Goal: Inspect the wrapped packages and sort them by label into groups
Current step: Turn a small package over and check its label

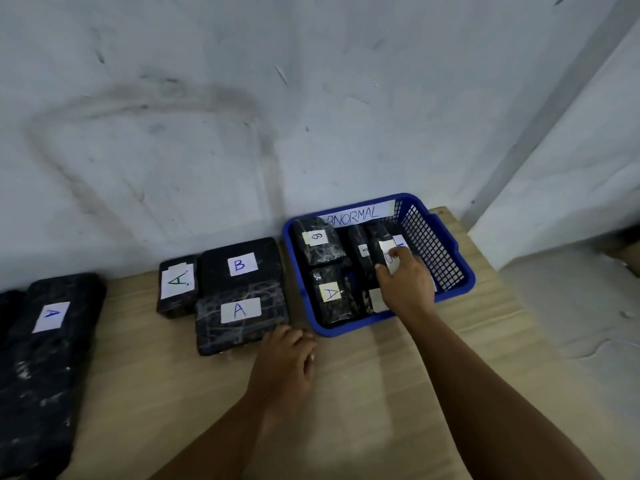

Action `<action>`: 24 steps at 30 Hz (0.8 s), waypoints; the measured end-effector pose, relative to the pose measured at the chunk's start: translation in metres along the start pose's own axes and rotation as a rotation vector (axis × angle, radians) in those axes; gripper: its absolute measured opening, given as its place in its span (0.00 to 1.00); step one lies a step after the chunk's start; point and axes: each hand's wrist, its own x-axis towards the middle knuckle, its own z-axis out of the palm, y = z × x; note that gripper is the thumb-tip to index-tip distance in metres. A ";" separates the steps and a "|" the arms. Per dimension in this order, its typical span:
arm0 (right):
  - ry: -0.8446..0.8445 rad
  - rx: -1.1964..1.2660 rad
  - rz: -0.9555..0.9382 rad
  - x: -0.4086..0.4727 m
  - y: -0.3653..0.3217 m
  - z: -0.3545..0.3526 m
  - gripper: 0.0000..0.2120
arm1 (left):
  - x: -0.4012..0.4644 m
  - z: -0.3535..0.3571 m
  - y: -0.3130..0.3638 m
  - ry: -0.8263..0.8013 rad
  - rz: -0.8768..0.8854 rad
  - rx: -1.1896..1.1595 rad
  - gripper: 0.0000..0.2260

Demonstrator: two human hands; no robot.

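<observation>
Head view: right hand (403, 282) reaching into blue basket (446, 251) marked "…BNORMAL", far right on wooden tabletop (346, 393). Thumb and fingers curled round a small black wrapped package (379, 256) standing on edge mid-basket, white label facing right and near, letter half hidden by the fingers, probably B but can't confirm. Package directly under the fingertips, long axis roughly vertical, leaning a bit left.

Also in basket: B package (320, 244) far left, A package (330, 296) near left, one more upright package (358, 249) between, label unreadable.

Left hand (287, 362) flat on tabletop, fingers relaxed and lightly spread, tips touching near right corner of large A package (240, 317). Not gripping anything.

Outside the basket, left of it: large B package (242, 263) behind that A one, small A package (176, 287) just beside both, long A package (48, 341) well apart at far left.

Judgement: mid-pick, label check next. Right hand much the nearer; straight lift clears the neighbours. Risk: tight packing, may drag the adjacent upright one.
</observation>
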 end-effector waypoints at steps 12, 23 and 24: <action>0.016 -0.441 -0.070 0.117 0.028 0.026 0.14 | -0.008 0.048 -0.005 -0.115 0.060 0.047 0.18; -0.082 -0.687 -0.019 0.119 0.022 0.023 0.23 | -0.010 0.038 -0.014 -0.196 0.099 -0.004 0.20; -0.092 -0.652 -0.018 0.113 0.018 0.023 0.24 | -0.012 0.033 -0.016 -0.216 0.117 -0.006 0.20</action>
